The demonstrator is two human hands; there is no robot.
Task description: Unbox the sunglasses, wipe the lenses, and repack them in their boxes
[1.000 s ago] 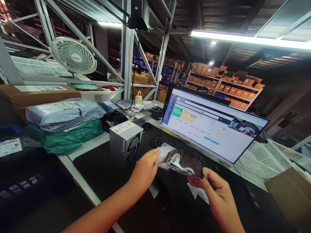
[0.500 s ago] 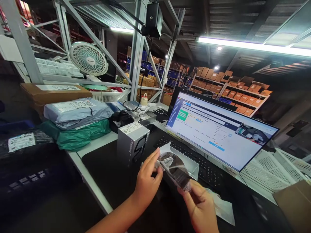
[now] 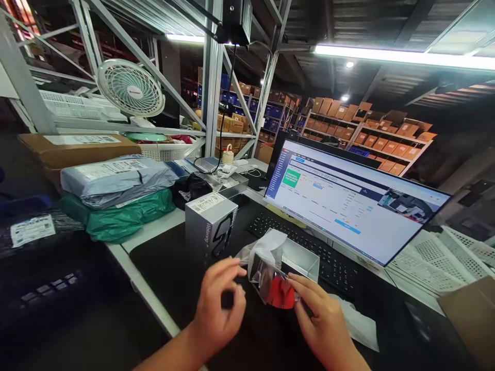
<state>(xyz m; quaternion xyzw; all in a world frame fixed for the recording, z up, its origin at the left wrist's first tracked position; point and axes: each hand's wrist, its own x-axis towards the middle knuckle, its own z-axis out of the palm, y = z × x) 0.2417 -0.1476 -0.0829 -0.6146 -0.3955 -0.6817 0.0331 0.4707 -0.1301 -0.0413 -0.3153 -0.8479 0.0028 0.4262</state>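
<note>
My right hand [image 3: 323,314] grips a clear plastic-wrapped item [image 3: 278,291] by its right edge, fingers above and thumb below. Dark and red surfaces show through the film; its exact kind I cannot make out. At the item's left edge is my left hand [image 3: 220,299], fingers curled with a gap between thumb and forefinger. Its fingertips are close to the loose film; contact is unclear. White wrapping [image 3: 268,247] sticks up behind the item. Just beyond lies an open silver-grey box part [image 3: 303,260]. A grey printed box [image 3: 209,226] stands upright to the left.
A keyboard [image 3: 332,273] and a monitor [image 3: 348,206] are behind my hands. White wrapping [image 3: 359,324] lies by my right wrist. Wrapped parcels [image 3: 112,175] are stacked at left below a fan [image 3: 131,87]. White baskets [image 3: 436,257] and a cardboard box [image 3: 472,314] stand at right.
The wrapped item has turned, so its red part now shows. My left hand has let go of its far end and drawn back down and left. The white wrapping has shifted.
</note>
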